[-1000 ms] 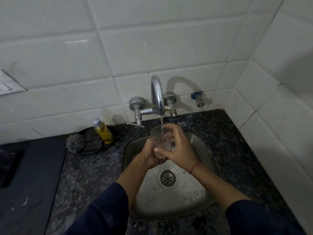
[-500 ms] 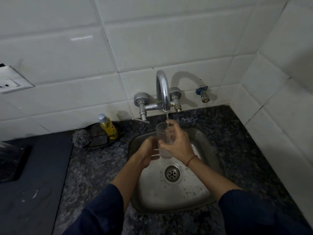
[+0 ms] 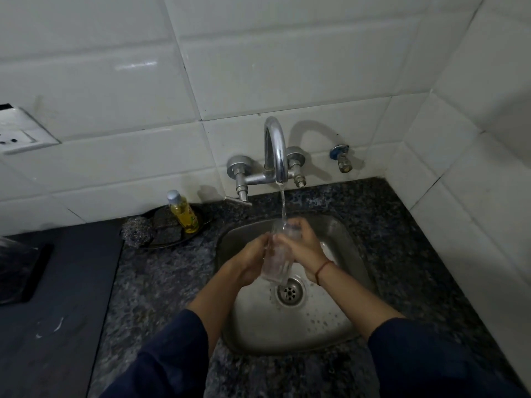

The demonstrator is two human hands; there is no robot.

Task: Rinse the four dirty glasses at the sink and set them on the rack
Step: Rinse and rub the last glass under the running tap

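Clear, smooth cylindrical glass (image 3: pixel 276 254) clamped between left hand (image 3: pixel 250 261) and right hand (image 3: pixel 304 248), under the curved chrome tap (image 3: pixel 275 150). Now tipped lower over the steel sink (image 3: pixel 339 320) than 0.5 s ago.

One clear drinking glass (image 3: pixel 277 254), two bare hands (image 3: pixel 253 261) (image 3: pixel 304 247), one steel sink (image 3: pixel 342 334), one chrome tap (image 3: pixel 275 150), one yellow soap bottle (image 3: pixel 184 215), one steel-wool scrubber (image 3: pixel 136 231).

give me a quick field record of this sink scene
glass: held over the sink, under the stream
left hand: gripping the glass from the left
right hand: gripping it near the rim
tap: running
sink: steel, drain visible
left of sink: yellow bottle and scrubber on a dark dish
rack: not in view
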